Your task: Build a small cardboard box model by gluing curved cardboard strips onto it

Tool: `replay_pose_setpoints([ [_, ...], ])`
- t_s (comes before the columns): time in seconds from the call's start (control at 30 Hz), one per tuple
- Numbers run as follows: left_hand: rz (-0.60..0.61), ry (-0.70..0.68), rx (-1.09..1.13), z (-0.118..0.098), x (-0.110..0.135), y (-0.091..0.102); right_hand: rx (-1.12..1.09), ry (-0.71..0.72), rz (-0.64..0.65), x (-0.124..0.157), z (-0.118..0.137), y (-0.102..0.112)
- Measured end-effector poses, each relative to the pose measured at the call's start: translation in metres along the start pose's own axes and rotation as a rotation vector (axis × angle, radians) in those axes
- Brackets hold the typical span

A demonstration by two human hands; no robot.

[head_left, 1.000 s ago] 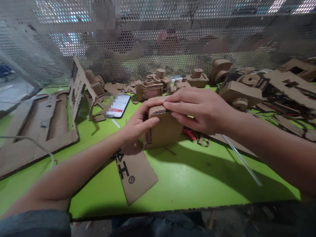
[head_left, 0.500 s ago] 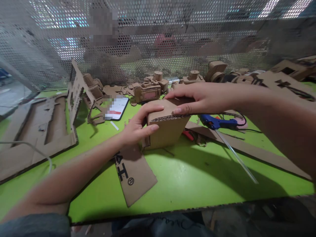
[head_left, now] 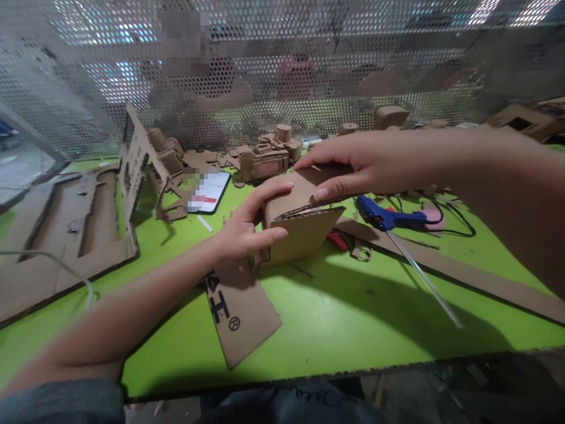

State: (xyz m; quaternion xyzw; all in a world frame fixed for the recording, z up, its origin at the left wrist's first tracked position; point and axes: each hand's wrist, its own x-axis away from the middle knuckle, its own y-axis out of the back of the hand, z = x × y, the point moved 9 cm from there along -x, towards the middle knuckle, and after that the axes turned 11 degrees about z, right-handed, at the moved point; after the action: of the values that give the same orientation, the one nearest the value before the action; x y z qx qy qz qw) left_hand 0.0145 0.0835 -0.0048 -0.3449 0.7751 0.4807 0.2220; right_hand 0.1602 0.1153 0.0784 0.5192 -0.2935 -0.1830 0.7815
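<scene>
Both hands clamp the cardboard box [head_left: 300, 235] from either side, left hand [head_left: 249, 227] at its left, right hand [head_left: 362, 165] over its top, whose top flap [head_left: 289, 194] has just parted from the front panel, mid-way across the green table [head_left: 353, 312].

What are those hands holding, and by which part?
A folded corrugated cardboard piece: the left hand grips its left side, the right hand its upper edge.

Bare forearms [head_left: 110, 318], and blue-grey denim clothing [head_left: 57, 400] below.
</scene>
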Motion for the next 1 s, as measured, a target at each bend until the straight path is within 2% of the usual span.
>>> replay_pose_setpoints([
  [0.13, 0.002, 0.005, -0.03, -0.001, -0.001, 0.001, 0.016, 0.021, 0.003, -0.002, 0.003, -0.002],
  [0.3, 0.001, -0.017, 0.006, -0.003, -0.003, 0.0, -0.004, 0.018, -0.013, -0.005, -0.005, -0.01],
  [0.57, -0.054, 0.023, 0.133, 0.003, -0.002, 0.001, 0.055, 0.145, -0.071, -0.003, -0.008, -0.012],
  [0.67, -0.048, 0.023, 0.122, 0.003, -0.005, 0.001, 0.056, 0.145, -0.073, -0.001, -0.006, -0.01],
  [0.87, -0.015, -0.008, 0.025, -0.002, -0.007, 0.0, 0.071, 0.118, -0.117, -0.009, 0.02, -0.005],
  [1.0, -0.025, -0.023, -0.029, -0.002, -0.003, -0.001, 0.122, 0.185, -0.127, -0.015, 0.037, -0.005],
])
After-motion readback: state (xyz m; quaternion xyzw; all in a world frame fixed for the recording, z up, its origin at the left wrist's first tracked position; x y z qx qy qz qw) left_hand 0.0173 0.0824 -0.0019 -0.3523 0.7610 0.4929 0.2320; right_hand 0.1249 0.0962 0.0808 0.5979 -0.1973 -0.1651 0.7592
